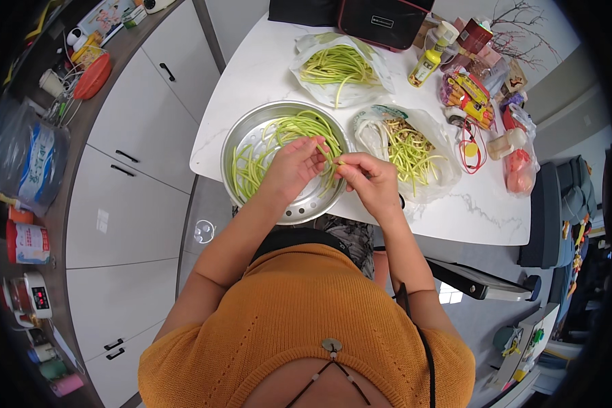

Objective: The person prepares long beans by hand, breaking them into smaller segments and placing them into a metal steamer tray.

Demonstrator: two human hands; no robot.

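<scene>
Over a round metal steamer pan (228,146) with a holed bottom, both hands work close together on garlic scapes. My left hand (294,168) is closed on long green garlic scapes (331,144), palm turned up, above the pan's right part. With thumb and forefinger, my right hand (372,180) pinches the end of a scape beside the left fingertips, over the rim. More scapes (249,168), some cut short, lie in the pan. To its right, an open plastic bag (444,178) holds thin green stalks and brownish bits. Behind, another plastic bag (307,46) contains a bundle of long scapes (343,66).
The white marbled table (486,214) also bears a yellow-green bottle (425,66), a colourful snack package (469,98), a red cord (481,153) and a bag of reddish round items (519,173). A black box (382,24) stands at the back. White cabinets (126,217) line the left.
</scene>
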